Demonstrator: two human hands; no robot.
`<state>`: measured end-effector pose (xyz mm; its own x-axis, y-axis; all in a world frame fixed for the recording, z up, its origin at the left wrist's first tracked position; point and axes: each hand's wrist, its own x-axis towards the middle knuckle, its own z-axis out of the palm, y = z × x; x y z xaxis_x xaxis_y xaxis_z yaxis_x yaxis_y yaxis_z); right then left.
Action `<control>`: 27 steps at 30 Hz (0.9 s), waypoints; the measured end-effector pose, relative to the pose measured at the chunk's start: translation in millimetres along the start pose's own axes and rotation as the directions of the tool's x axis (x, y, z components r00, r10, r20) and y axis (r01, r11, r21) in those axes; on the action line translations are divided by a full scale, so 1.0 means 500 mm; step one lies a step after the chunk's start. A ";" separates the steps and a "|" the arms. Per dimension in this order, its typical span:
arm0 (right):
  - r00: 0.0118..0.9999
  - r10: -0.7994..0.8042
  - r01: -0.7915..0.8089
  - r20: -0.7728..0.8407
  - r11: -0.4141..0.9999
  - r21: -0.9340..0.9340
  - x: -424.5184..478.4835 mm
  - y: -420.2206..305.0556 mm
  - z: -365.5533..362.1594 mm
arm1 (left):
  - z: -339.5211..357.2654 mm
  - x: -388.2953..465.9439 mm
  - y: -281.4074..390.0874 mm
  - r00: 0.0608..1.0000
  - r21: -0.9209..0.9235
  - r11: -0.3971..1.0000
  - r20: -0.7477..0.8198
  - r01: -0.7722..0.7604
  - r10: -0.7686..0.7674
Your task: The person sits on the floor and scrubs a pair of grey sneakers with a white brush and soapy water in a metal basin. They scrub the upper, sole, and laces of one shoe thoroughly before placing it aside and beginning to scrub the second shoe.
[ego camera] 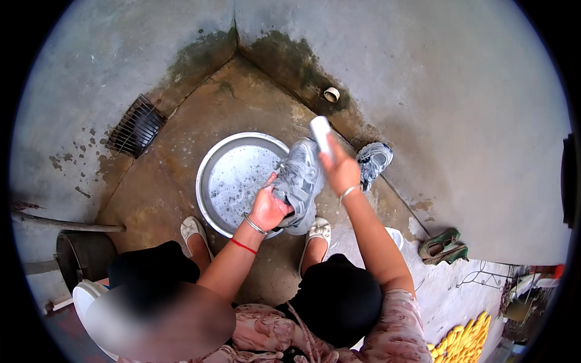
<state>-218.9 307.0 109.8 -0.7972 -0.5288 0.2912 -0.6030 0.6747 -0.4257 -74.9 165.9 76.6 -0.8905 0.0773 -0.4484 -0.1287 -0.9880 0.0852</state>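
My left hand grips a wet grey sneaker by its ankle opening, thumb outside and fingers partly in the shoe. The sneaker is held over the right rim of a round metal basin of foamy water. In my right hand is a white brush-like object, blurred by motion, close to the sneaker's right side near the toe. Whether it touches the shoe, and what its underside is like, cannot be seen. A matching grey sneaker leans against the wall base beyond my right wrist.
A metal grate covers a wall opening at left; a short pipe protrudes from the right wall. Green shoes lie by that wall. A dark bucket stands left under a wooden pole. Yellow corn cobs lie lower right.
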 end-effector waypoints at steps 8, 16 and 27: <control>0.836 0.234 -0.547 0.495 0.302 0.781 0.036 0.025 -0.053 | 0.027 -0.007 0.013 0.997 0.159 0.985 0.019 -0.071 0.069; 0.847 0.282 -0.504 0.450 0.156 0.850 -0.007 0.003 -0.043 | 0.026 -0.001 0.014 0.993 0.247 0.964 -0.040 -0.098 0.111; 0.879 0.410 -0.368 0.244 0.259 0.893 -0.023 0.010 -0.033 | 0.067 -0.012 -0.016 0.948 -0.230 0.945 -0.271 -0.233 0.168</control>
<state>-213.4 325.1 118.5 -0.9410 -0.3135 -0.1275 0.1634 -0.0906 -0.9824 -83.1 178.0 108.7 -0.7471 -0.1287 -0.6522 0.1865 -0.9823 -0.0199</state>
